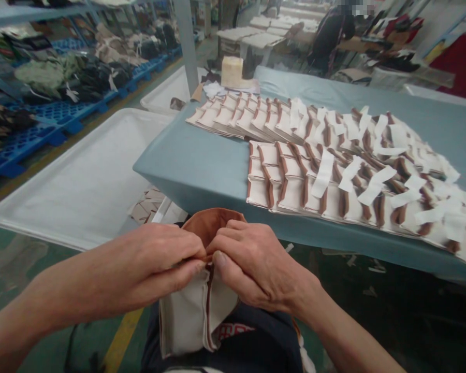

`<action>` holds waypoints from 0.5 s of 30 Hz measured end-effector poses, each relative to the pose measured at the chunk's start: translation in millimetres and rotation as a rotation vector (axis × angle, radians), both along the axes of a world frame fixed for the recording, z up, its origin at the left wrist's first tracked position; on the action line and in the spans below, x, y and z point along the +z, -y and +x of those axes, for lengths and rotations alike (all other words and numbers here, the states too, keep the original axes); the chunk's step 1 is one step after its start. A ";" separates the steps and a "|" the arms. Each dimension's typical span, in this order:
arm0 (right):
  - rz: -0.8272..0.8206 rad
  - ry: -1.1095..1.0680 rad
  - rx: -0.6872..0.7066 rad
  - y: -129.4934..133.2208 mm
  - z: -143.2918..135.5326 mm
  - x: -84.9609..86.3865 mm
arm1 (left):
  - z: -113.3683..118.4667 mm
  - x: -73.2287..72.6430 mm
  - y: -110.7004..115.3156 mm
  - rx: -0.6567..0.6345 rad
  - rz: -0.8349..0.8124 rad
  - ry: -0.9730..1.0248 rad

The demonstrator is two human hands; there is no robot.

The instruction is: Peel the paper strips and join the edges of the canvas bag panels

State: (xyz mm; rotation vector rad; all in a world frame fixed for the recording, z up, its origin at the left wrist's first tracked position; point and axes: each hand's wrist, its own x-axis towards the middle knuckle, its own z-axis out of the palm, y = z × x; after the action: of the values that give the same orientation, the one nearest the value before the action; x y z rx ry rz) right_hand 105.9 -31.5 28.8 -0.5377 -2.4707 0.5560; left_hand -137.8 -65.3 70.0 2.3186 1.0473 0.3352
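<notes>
Right, through the head camera I have both hands on one brown-and-cream fabric piece, held up in front of the dark garment, just short of the blue-covered table. My left hand pinches its brown part between thumb and fingers; my right hand clamps the same part, the two grips meeting at the middle. The cream panels hang below.

On the garment I make out red lettering, partly covered by the fabric, so I can't read it. Across the table, similar pieces lie overlapping in rows, with white strips on many; from here I can't tell whether these carry print. A white tub sits to the left.
</notes>
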 end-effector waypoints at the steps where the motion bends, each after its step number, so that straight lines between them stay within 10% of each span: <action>1: 0.005 -0.019 -0.006 1.3 -3.1 1.2 | 2.3 -2.0 0.2 -0.003 0.021 0.012; 8: -0.104 -0.060 -0.111 3.9 -11.0 -8.7 | 11.9 -22.8 -6.7 0.145 0.229 0.068; 15: -0.309 -0.249 0.045 4.2 -7.2 -12.0 | -8.4 -9.4 -9.4 -0.028 -0.018 0.094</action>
State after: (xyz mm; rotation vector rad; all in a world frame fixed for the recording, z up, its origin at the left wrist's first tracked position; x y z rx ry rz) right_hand 98.7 -35.7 16.8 -0.4975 -2.1771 0.9715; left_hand -146.2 -55.9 60.6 2.2768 0.9679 0.4177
